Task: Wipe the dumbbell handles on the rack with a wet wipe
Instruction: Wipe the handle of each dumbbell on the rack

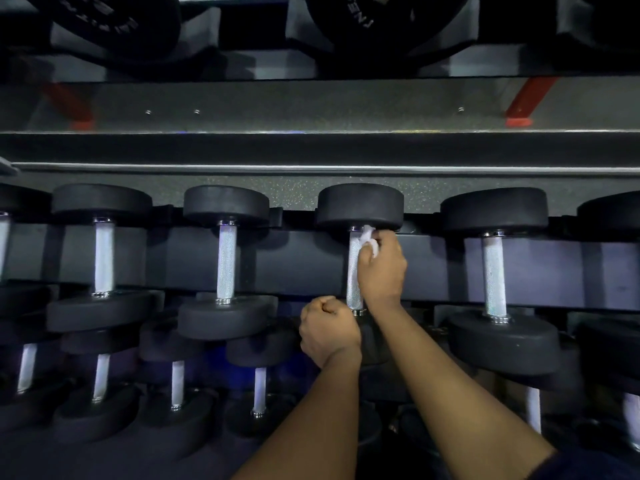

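Wipe (367, 238) is pinched in the right hand (381, 268) against the far end of the dumbbell handle (354, 282), to rub it; the left hand (329, 330), an empty fist just nearer, probably steadies the dumbbell (360, 206).

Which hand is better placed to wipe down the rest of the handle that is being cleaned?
The right hand: it presses the wet wipe against the top of the handle. The left hand is a closed fist near the lower end and shows no wipe.

pale lettering — left plate (117, 19) | right plate (372, 24) | both cropped, inverted — unreadable
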Tool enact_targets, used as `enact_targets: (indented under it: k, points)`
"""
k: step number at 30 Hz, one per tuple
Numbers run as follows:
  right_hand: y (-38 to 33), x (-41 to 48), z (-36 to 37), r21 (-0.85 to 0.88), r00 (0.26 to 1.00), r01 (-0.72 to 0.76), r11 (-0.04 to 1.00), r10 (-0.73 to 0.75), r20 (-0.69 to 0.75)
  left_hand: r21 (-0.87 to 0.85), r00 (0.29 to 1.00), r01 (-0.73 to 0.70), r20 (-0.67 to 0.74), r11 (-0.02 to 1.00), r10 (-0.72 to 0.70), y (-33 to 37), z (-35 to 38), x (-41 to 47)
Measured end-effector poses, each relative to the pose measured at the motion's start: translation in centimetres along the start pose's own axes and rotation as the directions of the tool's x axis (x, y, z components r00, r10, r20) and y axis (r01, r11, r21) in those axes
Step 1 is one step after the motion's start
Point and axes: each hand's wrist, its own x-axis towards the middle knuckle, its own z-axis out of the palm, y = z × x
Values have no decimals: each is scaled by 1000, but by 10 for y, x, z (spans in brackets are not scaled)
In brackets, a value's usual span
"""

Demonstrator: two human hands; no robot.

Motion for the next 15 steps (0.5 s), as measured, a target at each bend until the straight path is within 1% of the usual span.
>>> enact_targets:
  k: [1, 2, 3, 4, 5, 6, 7, 8, 10, 11, 12, 13, 15]
  points:
    - [0, 6, 2, 100, 978, -206, 973, 205, 23, 1, 1000, -3, -3, 1000, 3, 0, 0, 0]
    - [0, 12, 6, 260, 923, -385, 886, 372, 100, 0, 1000, -5, -5, 1000, 5, -1, 1, 1]
    - [-2, 17, 9, 442, 850, -525, 727, 472, 233, -2, 1000, -4, -6, 1000, 4, -1, 1, 1]
    - [-2, 24, 11, 543, 778, -626, 560, 494, 387, -4, 1000, -3, -7, 1000, 3, -1, 1, 1]
    - [-2, 30, 11, 564, 728, -685, 461, 476, 494, -4, 1000, -2, -7, 1000, 2, -1, 1, 1]
    - [0, 32, 8, 528, 687, -727, 439, 439, 580, 0, 1000, -2, -8, 1000, 2, -1, 1, 1]
    - [1, 31, 2, 479, 653, -752, 452, 415, 633, 5, 1000, -3, -8, 1000, 3, -1, 1, 1]
    - [6, 28, -3, 404, 615, -764, 503, 380, 691, 6, 1000, -3, -9, 1000, 4, -1, 1, 1]
    - [22, 20, -10, 266, 542, -761, 591, 354, 762, 0, 1000, -7, -14, 1000, 7, -1, 1, 1]
    - [31, 16, -12, 186, 517, -744, 642, 377, 769, 1, 1000, -6, -14, 1000, 6, -1, 2, 1]
    - [37, 12, -12, 104, 507, -709, 697, 402, 763, 3, 1000, -4, -14, 1000, 4, 0, 2, 1]
    - [40, 10, -13, 29, 512, -658, 753, 419, 750, 2, 1000, -3, -11, 1000, 3, -1, 2, 0]
    - [37, 12, -14, -106, 542, -548, 830, 449, 710, -4, 1000, -2, -11, 1000, 2, 0, 2, 0]
